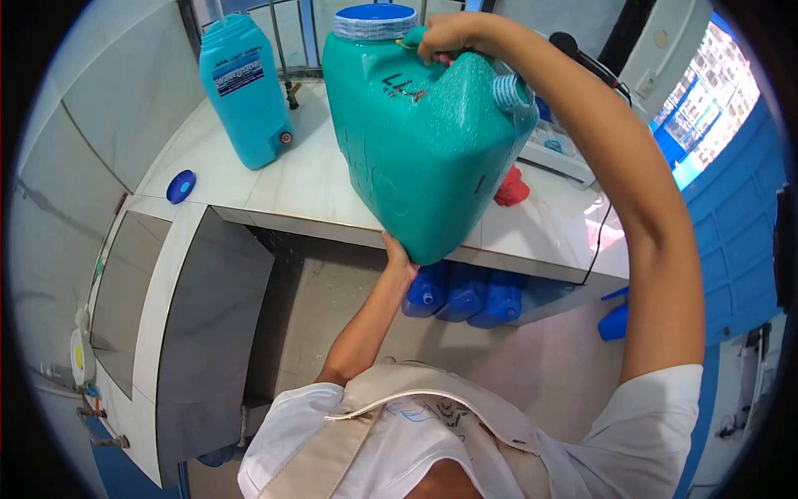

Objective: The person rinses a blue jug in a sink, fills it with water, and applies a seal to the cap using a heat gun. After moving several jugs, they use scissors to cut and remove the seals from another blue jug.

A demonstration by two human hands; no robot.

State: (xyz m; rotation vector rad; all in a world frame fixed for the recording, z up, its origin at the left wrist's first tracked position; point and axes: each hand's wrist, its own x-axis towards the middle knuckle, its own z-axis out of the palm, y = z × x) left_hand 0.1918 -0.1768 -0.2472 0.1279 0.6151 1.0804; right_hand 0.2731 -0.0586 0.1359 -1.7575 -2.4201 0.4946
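A large green plastic water jug [407, 150] is held up in front of me, tilted at the counter's front edge, its surface wet. It has a blue cap with a whitish wrapped collar [376, 27] on top and a smaller ribbed spout [510, 93] on the right. My right hand [447, 37] is closed around its top handle. Beneath the lower end, my left hand [401, 256] supports the jug, with most of its fingers hidden behind it. A light-blue jug [243, 91] with a small tap stands uncapped on the counter at left.
A blue lid [180, 186] lies on the tiled counter [307, 179]. A red cloth [512, 188] is behind the green jug at right. Several blue containers [462, 293] stand under the counter. A grey-faced tiled block [212, 333] is at left, and a dark cable [600, 241] hangs at right.
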